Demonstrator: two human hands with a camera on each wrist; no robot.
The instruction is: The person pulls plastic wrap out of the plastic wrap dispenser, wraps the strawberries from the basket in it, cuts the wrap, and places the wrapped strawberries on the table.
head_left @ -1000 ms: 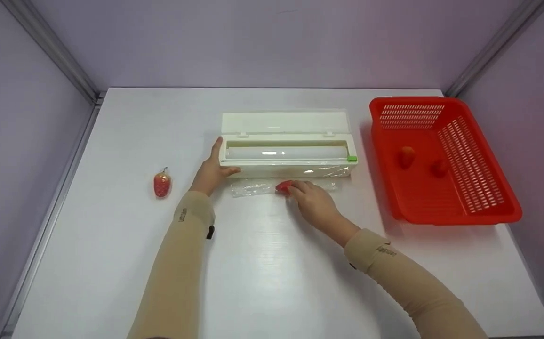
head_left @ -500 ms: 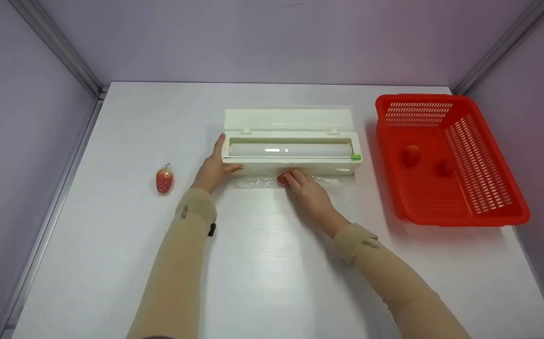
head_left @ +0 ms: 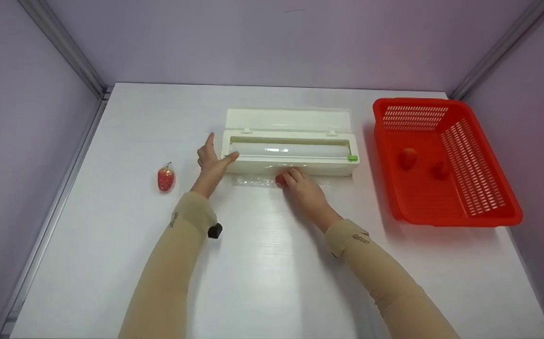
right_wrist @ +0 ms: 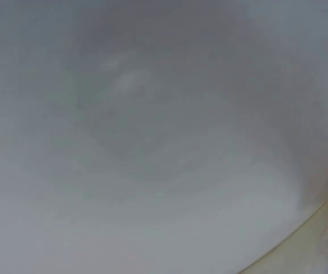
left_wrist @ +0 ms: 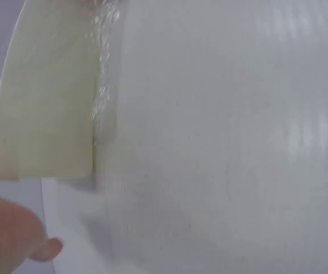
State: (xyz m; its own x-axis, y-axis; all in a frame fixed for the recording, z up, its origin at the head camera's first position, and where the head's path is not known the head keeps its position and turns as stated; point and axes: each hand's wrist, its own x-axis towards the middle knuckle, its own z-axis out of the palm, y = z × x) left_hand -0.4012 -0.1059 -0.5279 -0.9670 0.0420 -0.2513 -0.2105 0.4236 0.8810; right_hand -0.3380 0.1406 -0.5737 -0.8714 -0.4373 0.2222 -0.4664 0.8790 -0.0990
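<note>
A white cling film dispenser [head_left: 295, 167] stands mid-table with its lid [head_left: 288, 118] tipped back and the film roll [head_left: 295, 150] showing inside. At its left end my left hand [head_left: 212, 165] is spread, fingers lifted off the box and thumb overlapping the front left corner. Along the front base lies a crinkled strip of clear film [head_left: 255, 181]. Here my right hand [head_left: 306, 190] holds a small red fruit [head_left: 280, 180] against the film, close to the dispenser's front wall; the fingers hide most of it. In the left wrist view the left fingers [left_wrist: 12, 234] are apart from the box.
On the left lies a strawberry-like red fruit [head_left: 165, 179], shiny as if wrapped. A red plastic basket [head_left: 446, 219] stands at the right, with an orange-red fruit [head_left: 408, 158] and a darker red one [head_left: 440, 170] inside. Walls border the table [head_left: 262, 282] at the back and sides.
My left hand has let go of the dispenser's left end and spread its fingers. My right hand has brought the red fruit in toward the dispenser's front, with the film.
</note>
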